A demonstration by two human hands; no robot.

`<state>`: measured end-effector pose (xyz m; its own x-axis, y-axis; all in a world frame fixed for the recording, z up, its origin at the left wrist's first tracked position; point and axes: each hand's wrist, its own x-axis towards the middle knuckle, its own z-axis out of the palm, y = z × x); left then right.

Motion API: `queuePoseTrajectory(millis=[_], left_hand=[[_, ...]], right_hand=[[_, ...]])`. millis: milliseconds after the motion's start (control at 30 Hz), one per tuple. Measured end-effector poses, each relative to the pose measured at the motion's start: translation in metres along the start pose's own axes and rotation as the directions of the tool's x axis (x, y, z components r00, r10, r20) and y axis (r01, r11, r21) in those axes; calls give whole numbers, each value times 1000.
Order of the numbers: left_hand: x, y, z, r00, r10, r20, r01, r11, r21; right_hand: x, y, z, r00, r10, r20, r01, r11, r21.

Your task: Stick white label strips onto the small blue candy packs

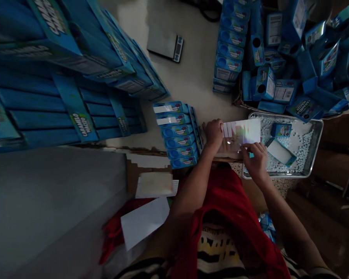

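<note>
My left hand (214, 133) grips the left end of a shiny white sheet (246, 131) that gleams with rainbow reflections. My right hand (255, 157) pinches the sheet's lower right edge. The sheet hangs just left of a metal tray (316, 152) filled with small white pellets. Inside the tray lie a small blue box (281, 130) and a flat white-topped box (280, 152). A stack of several blue boxes (178, 133) stands right beside my left hand.
Tall piles of blue cartons (61, 73) fill the left. A heap of loose blue boxes (293, 58) sits at the upper right, with a neat column (231, 46) beside it. A digital scale (165, 44) rests at the back. White papers (147, 223) lie near my lap.
</note>
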<state>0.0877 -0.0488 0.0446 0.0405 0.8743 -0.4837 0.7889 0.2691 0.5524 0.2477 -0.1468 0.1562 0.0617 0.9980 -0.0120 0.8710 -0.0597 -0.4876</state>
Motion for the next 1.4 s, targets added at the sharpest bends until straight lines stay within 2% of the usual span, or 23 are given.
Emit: queuePoseTrajectory(millis=[67,133,200,333,433,467,500,567,633,667,733,833,900,967,1067,1167,1267,1400], left_hand=[[-4,2,-5,1000,-3,-18,4,1000,18],[-7,4,-8,1000,-9,-5,9,1000,18],[-8,3,-8,1000,-20,16,20,1000,4],[-9,2,-4,999,-40,-19,38,995,-88],[-20,5,-3,989,-69,-131,18,934,-358],[-26,8,-4,987,-99,-124,24,867,-498],[-34,10,-6,989,-132,-66,59,761,-646],[-52,17,-12,978,-149,147,201,462,-864],[-68,23,-20,953,-97,288,302,182,-936],[-75,26,-24,952,-76,298,304,96,-948],[-87,32,-33,966,-86,245,248,37,-968],[-104,35,-50,975,-153,160,173,79,-982],[-116,30,-67,977,-194,85,111,132,-985],[-127,16,-88,968,-249,-34,22,220,-975],[-135,-17,-123,899,-337,-280,-125,415,-901],[-127,-56,-152,820,-350,-453,-182,591,-786],[-110,-84,-164,803,-300,-515,-209,667,-715],[-94,-97,-165,827,-317,-465,-172,644,-745]], right_hand=[[-1,-4,-2,985,170,-8,-166,971,170],[2,-6,-2,935,348,70,-350,872,341],[7,-4,-1,877,451,169,-474,750,461],[25,3,4,843,443,306,-530,584,615],[38,2,3,811,442,384,-576,487,656],[42,-1,1,800,446,402,-591,463,661],[44,-6,-1,792,445,417,-600,443,666],[47,-16,-9,789,433,435,-604,422,676],[48,-27,-17,793,422,439,-600,416,684],[48,-32,-21,792,418,445,-602,416,681],[47,-41,-30,781,407,474,-620,417,664],[45,-54,-37,778,393,490,-627,432,648],[45,-66,-35,806,394,441,-589,465,661],[47,-85,-25,841,384,381,-539,532,653],[52,-125,3,878,336,340,-477,658,583],[59,-163,37,917,276,289,-389,780,490],[65,-183,63,928,259,269,-350,854,384],[70,-188,78,927,281,249,-352,884,309]])
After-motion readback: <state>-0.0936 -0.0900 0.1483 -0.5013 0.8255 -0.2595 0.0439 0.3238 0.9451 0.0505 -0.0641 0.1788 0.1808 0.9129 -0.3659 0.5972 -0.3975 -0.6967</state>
